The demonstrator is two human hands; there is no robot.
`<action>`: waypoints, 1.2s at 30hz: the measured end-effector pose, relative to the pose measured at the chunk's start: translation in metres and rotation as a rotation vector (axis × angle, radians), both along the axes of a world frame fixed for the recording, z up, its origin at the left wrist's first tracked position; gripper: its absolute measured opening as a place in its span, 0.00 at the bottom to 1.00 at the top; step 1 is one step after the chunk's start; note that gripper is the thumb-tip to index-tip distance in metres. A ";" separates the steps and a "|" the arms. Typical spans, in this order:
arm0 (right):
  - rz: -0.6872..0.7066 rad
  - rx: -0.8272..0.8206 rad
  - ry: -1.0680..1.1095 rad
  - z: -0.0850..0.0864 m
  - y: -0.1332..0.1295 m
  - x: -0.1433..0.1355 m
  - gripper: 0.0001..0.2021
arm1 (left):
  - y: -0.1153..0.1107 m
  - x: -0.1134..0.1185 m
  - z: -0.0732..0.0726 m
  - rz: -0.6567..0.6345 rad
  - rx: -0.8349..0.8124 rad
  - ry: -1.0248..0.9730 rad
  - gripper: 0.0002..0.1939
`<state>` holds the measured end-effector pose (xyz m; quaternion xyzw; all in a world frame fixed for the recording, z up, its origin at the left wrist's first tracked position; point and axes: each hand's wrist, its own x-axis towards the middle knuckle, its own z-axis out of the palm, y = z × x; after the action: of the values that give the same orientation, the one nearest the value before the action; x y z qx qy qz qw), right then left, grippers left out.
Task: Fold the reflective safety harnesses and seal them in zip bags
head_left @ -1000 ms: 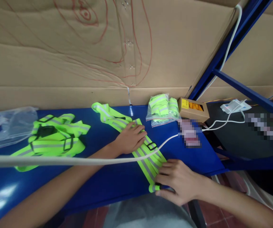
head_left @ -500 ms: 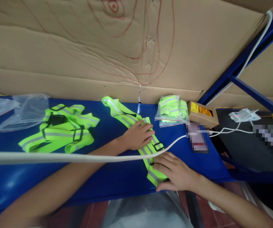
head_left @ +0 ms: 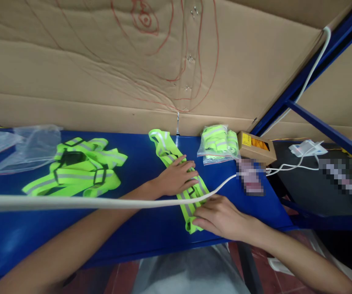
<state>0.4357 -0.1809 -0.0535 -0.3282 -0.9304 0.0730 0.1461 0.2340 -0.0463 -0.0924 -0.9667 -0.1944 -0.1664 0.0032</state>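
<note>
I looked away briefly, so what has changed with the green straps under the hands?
The right hand has moved slightly forward, the near end of the green straps coming along. Their far end has shifted right. The left hand still rests on them, and the right still touches them. The loose strap pile, bagged straps and box stayed put.

white cable [head_left: 86, 203] crosses in front of left forearm [head_left: 86, 237]. gap on blue table [head_left: 137, 163] between strap pile [head_left: 80, 173] and left hand [head_left: 178, 177]. cardboard wall [head_left: 71, 81] blocks far side.
</note>
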 end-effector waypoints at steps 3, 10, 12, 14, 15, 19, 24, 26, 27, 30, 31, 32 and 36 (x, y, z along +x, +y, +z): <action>-0.040 0.097 0.052 -0.009 0.018 -0.007 0.11 | 0.002 -0.002 -0.001 -0.016 -0.025 -0.013 0.17; 0.026 0.110 0.103 -0.026 0.016 -0.002 0.26 | 0.008 -0.005 -0.001 -0.025 -0.076 -0.045 0.16; 0.036 0.101 0.037 -0.024 0.010 0.003 0.35 | 0.009 -0.005 -0.001 -0.035 -0.111 -0.062 0.16; 0.034 0.135 -0.006 -0.021 0.005 0.006 0.33 | 0.005 -0.004 -0.002 -0.058 -0.140 -0.076 0.16; 0.036 0.142 -0.007 -0.019 0.003 0.007 0.30 | 0.001 -0.002 -0.003 -0.075 -0.147 -0.080 0.15; 0.049 -0.034 0.074 -0.004 -0.002 0.008 0.20 | -0.023 0.006 -0.009 -0.207 -0.135 -0.081 0.13; 0.037 -0.243 0.064 0.015 0.007 0.005 0.16 | -0.033 0.010 -0.017 -0.276 -0.162 -0.076 0.15; 0.023 -0.285 0.066 0.016 0.017 0.002 0.15 | -0.028 0.010 -0.017 -0.313 -0.217 -0.075 0.16; 0.019 -0.281 0.065 0.014 0.023 0.000 0.14 | -0.025 0.010 -0.016 -0.323 -0.275 -0.091 0.17; 0.011 -0.152 0.049 0.006 0.035 -0.004 0.11 | -0.019 0.011 -0.010 -0.278 -0.486 -0.190 0.17; -0.006 -0.083 0.050 0.003 0.037 -0.005 0.10 | -0.018 0.011 -0.008 -0.256 -0.536 -0.217 0.16; -0.026 -0.013 0.055 0.000 0.037 -0.005 0.10 | -0.018 0.010 -0.007 -0.243 -0.561 -0.235 0.15; -0.018 0.163 0.079 -0.011 0.021 -0.002 0.11 | -0.020 0.008 -0.003 -0.255 -0.466 -0.191 0.12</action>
<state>0.4333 -0.1601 -0.0642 -0.3205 -0.9238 0.0085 0.2094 0.2416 -0.0658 -0.0954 -0.9380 -0.1036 -0.2064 -0.2587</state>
